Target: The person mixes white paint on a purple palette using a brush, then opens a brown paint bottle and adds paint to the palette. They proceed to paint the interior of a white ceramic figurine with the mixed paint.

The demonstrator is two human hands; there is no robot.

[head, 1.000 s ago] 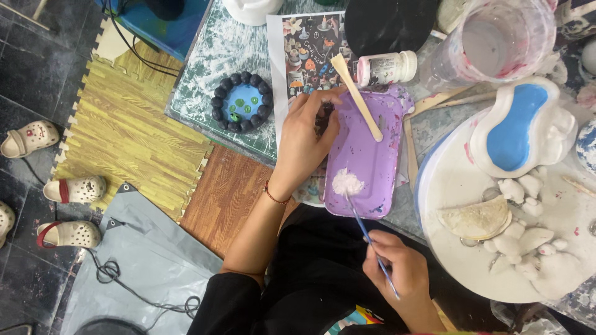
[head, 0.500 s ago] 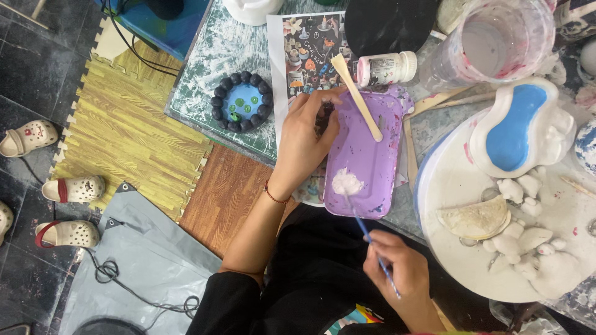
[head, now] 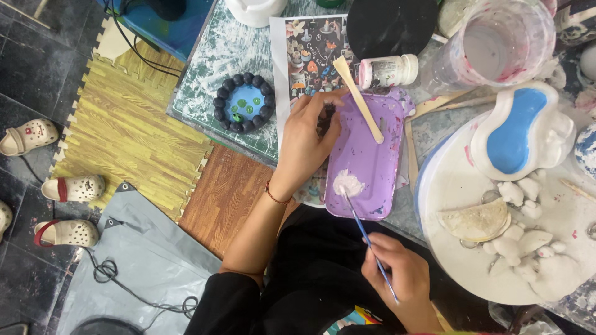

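Head view, looking down at a cluttered desk [head: 248,56]. The left hand [head: 307,139] rests on the left edge of a purple tray [head: 366,155], fingers curled over something dark that is hard to make out. The right hand [head: 400,279] pinches a thin blue brush [head: 366,232], its tip in a white paint blob [head: 347,184] on the tray. A wooden stick [head: 359,99] lies across the tray's top.

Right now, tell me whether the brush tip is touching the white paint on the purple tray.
Yes, the brush in the right hand has its tip in the white paint blob on the purple tray.
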